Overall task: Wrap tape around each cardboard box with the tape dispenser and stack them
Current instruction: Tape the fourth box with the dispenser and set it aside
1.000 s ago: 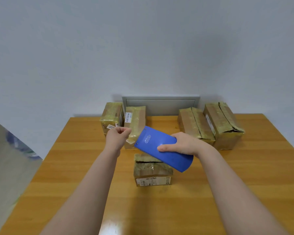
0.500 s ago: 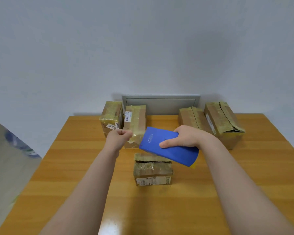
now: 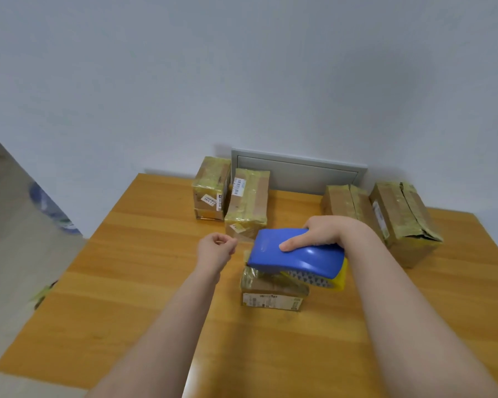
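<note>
My right hand, fingers clamped on the curved blue-and-yellow plastic tape dispenser, has lowered it over the small taped brown cardboard box mid-table, my left hand pinched shut, on tape or not I cannot tell, so wrapping can start.

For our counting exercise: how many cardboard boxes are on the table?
5 boxes: two at back left, two at back right, one in the middle beneath the tape dispenser. None seems hidden.

near tabletop open, boxes line back
</note>
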